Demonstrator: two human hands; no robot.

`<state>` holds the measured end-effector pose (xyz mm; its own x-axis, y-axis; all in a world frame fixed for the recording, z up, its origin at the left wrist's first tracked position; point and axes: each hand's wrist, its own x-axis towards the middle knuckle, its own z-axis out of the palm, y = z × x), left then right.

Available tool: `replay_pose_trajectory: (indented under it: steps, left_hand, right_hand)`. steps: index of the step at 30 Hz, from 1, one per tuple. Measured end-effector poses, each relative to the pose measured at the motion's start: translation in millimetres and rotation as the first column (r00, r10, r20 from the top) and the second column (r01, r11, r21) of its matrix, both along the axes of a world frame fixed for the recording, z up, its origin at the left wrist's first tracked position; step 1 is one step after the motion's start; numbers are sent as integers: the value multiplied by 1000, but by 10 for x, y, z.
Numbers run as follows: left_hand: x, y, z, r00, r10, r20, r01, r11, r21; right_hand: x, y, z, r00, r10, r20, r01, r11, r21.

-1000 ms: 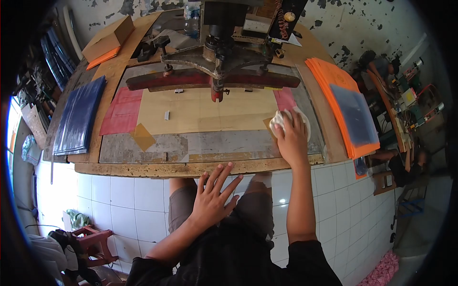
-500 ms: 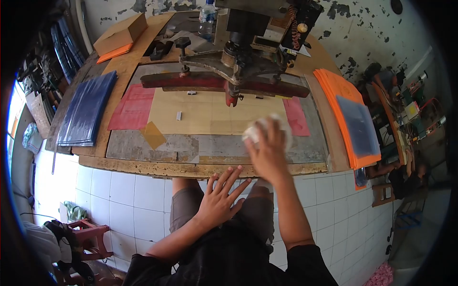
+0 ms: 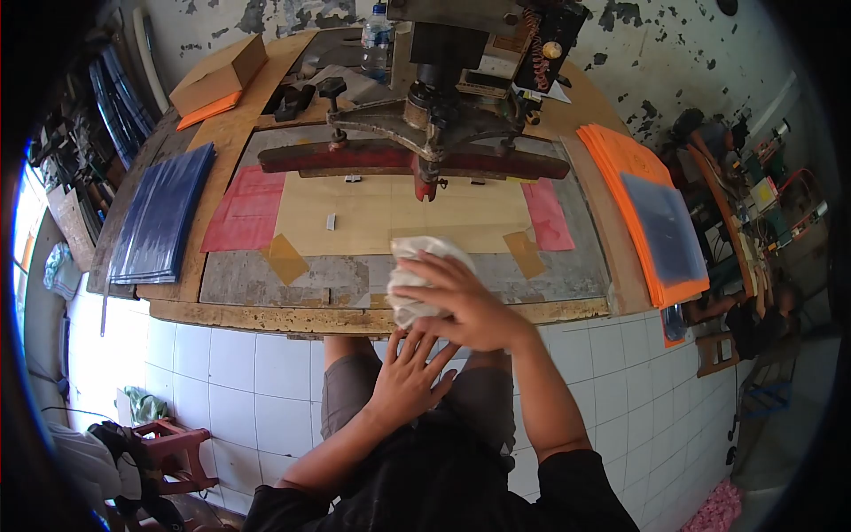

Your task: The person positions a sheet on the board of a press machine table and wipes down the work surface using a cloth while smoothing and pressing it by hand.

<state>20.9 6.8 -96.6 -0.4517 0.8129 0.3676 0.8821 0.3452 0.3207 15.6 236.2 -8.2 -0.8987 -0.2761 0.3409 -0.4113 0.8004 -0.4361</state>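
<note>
My right hand (image 3: 461, 306) is closed on a crumpled white cloth (image 3: 409, 306), over the front of the grey metal plate (image 3: 239, 275) near the table's wooden edge. Just below it, my left hand (image 3: 408, 381) lies with fingers spread at that edge, its fingertips partly covered by the right hand. Behind the cloth, a cream sheet (image 3: 355, 222) covers the plate's middle, with a pink sheet (image 3: 244, 213) on the left and another pink sheet (image 3: 550, 215) on the right. Brown tape pieces (image 3: 288, 259) mark its front corners.
Above the plate hangs a press head with a dark red bar (image 3: 310, 160). Blue plastic sheets (image 3: 164, 217) are stacked left; orange folders (image 3: 612, 177) under a clear sheet (image 3: 660, 226) lie right. Behind stand a cardboard box (image 3: 217, 75) and a water bottle (image 3: 376, 44). Another person (image 3: 780, 306) is far right.
My right hand has swept the cloth left and toward me, from the plate's right side to near my left hand. The right tape piece now shows. My left hand stays about in place.
</note>
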Motion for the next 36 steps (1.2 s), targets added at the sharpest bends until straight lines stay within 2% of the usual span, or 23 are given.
replay_pose_trajectory:
  steps: [1,2,3,4,5,8,11,13,16,19,20,23,27,30,34,36]
  left_hand:
    - [-14,-3,69,1000,-3,-19,3,1000,-4]
    - [-30,2,201,999,-7,-37,7,1000,-8]
    - [-35,3,276,998,-14,-56,13,1000,-11]
    - [-33,9,271,999,-12,-53,12,1000,-7]
    - [-28,18,257,999,-9,-52,9,1000,-1]
    - [-17,23,255,999,-4,-38,4,1000,10]
    - [-29,20,250,1000,-10,-24,10,1000,6]
    - [-14,-1,263,1000,-11,-21,11,1000,-5]
    - [-35,8,313,999,-13,-31,13,1000,-9]
    - [-23,4,298,1000,-12,-15,12,1000,-7]
    - [-17,-1,318,1000,-13,-9,13,1000,-8]
    - [-21,24,315,1000,-7,-18,7,1000,-7]
    - [-40,96,372,1000,-13,-28,13,1000,-22]
    - [-108,181,503,1000,-24,13,24,999,30]
    - [-474,175,615,968,-198,154,165,965,203]
    - [-689,94,698,995,-84,61,73,983,169]
  right_hand:
    - [45,138,39,994,96,54,-94,994,-52]
    - [77,308,97,997,-9,77,16,997,-81]
    - [131,353,37,961,-277,17,277,961,-8]
    - [174,389,-57,852,-519,-66,522,851,49]
    - [218,410,-131,680,-714,-164,731,678,81]
    - [441,33,-130,741,-636,-214,655,755,22]
    - [722,-30,39,950,-309,-48,307,950,-51]
    - [843,260,-10,921,-376,-97,374,927,-40]
    - [988,426,-116,647,-743,-171,755,656,2]
    - [1040,150,-165,682,-689,-246,721,689,69]
    - [1048,32,-165,744,-634,-212,658,750,69]
    - [1035,-124,-235,776,-604,-182,623,779,70]
    - [812,69,-131,766,-623,-156,638,766,72]
    - [588,326,-96,802,-580,-141,595,798,95]
    - [370,668,-99,846,-520,-123,533,835,135]
    - [328,761,-107,855,-510,-101,519,839,162]
